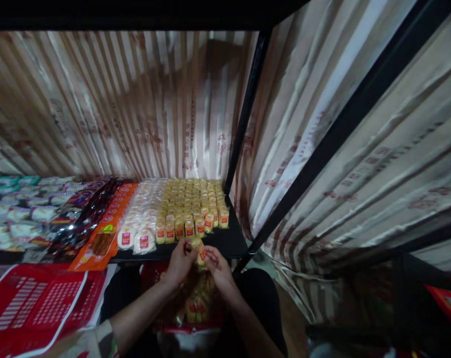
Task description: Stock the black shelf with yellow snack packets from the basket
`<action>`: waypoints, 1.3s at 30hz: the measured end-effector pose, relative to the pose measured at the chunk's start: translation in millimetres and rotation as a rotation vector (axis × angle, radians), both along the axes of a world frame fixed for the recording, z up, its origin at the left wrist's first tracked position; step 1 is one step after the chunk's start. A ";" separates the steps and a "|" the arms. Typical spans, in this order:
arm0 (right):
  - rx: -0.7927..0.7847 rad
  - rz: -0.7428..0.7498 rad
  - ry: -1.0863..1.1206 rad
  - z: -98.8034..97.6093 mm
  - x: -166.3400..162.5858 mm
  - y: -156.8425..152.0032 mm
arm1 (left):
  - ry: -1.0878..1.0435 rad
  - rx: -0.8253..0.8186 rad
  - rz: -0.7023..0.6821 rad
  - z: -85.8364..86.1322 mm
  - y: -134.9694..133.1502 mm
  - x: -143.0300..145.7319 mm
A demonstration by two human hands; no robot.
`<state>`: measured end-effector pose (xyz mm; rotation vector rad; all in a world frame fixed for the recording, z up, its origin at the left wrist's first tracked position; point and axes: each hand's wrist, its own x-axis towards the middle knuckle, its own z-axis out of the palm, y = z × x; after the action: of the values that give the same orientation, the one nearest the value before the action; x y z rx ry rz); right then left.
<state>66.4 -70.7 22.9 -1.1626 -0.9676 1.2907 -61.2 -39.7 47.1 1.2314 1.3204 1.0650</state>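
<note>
Between my two hands is a small yellow packaged snack (202, 254) with a red label, in a clear wrapper. My left hand (183, 259) pinches its upper left part, and my right hand (218, 268) grips its right side. Just beyond my hands, rows of the same yellow snacks (189, 227) stand on a black shelf (233, 243). Below my forearms, a red container (173, 329) between my knees holds more yellow packets (195, 308), partly hidden by my hands.
Left of the yellow rows are white packaged snacks (144, 242), orange bags (99, 243), dark shiny bags (78, 219) and several white packets (42, 214). A red basket (42, 303) lies at the lower left. Black posts (248, 114) and pleated cream curtains (166, 109) enclose the shelf.
</note>
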 end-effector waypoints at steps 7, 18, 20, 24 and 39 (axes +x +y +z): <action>0.236 -0.312 -0.163 31.1 28.5 75.5 | 0.196 0.215 -0.123 59.1 77.5 44.9; 0.086 -0.569 -0.602 72.0 79.1 184.9 | 0.460 0.312 -0.153 94.0 216.8 118.9; 0.037 -0.550 -0.639 70.7 84.7 199.3 | 0.521 0.319 -0.151 93.7 233.1 128.4; 0.000 -0.519 -0.703 64.6 95.3 221.0 | 0.622 0.341 -0.197 89.2 256.8 143.3; -0.049 -0.423 -0.739 33.1 114.3 237.6 | 0.677 0.460 -0.298 39.3 293.2 162.0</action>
<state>180.7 166.9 56.0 -1.8244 -1.1208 0.5374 100.9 253.6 86.4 2.1970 1.3439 0.7780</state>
